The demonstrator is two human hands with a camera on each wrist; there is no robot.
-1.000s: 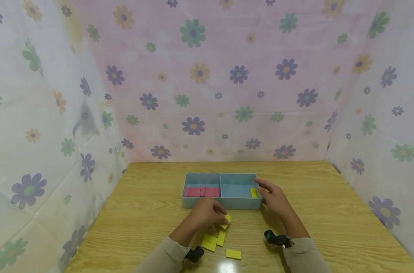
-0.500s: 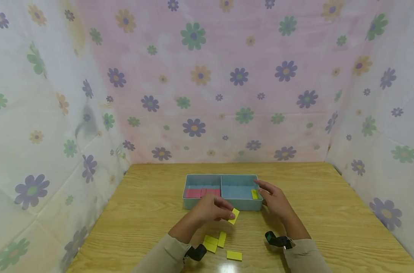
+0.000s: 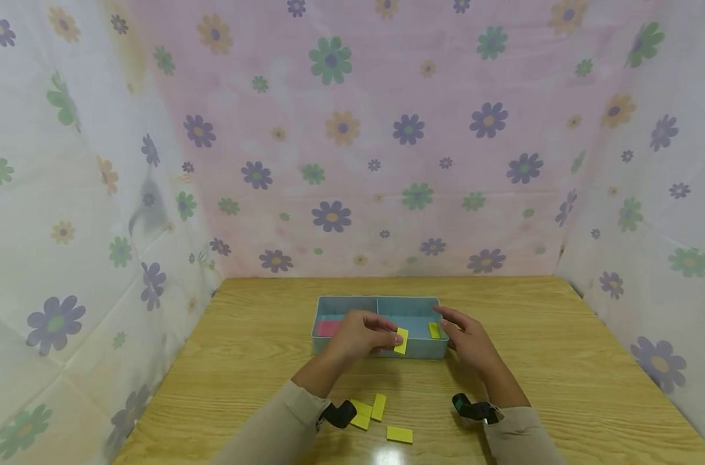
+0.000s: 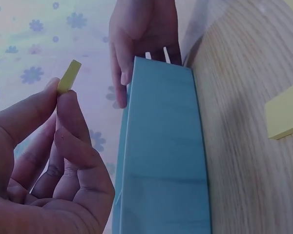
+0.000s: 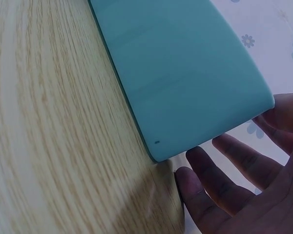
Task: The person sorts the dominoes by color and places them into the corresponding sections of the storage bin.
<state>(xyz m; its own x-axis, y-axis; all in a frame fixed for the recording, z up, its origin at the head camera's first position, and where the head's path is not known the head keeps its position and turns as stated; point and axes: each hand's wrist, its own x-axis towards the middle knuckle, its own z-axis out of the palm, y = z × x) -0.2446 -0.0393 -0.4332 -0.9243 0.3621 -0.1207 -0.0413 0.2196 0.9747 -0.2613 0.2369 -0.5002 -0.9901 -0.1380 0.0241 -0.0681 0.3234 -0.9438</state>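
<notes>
My left hand [image 3: 359, 337] pinches a small yellow rectangular tile [image 3: 401, 341] between thumb and fingertips, raised in front of the box. In the left wrist view the tile [image 4: 69, 77] stands up edge-on from the fingertips. The light-blue box [image 3: 413, 349] has two compartments. Pink tiles [image 3: 327, 328] lie in its left one, partly hidden by my left hand. One yellow tile [image 3: 434, 330] is in the right compartment, near the end wall. At the box's right end, my right hand [image 3: 471, 339] rests with extended fingers along the wall, as the right wrist view shows.
Several loose yellow tiles [image 3: 399, 434] lie on the wooden table [image 3: 242, 361] in front of the box, some partly behind the left wrist's camera [image 3: 339, 413]. Flower-patterned cloth [image 3: 352, 161] encloses the table at the back and sides.
My left hand has lifted the yellow tile from near the loose ones and carried it forward and right, up to the box's front wall. My right hand stays at the box's end.
</notes>
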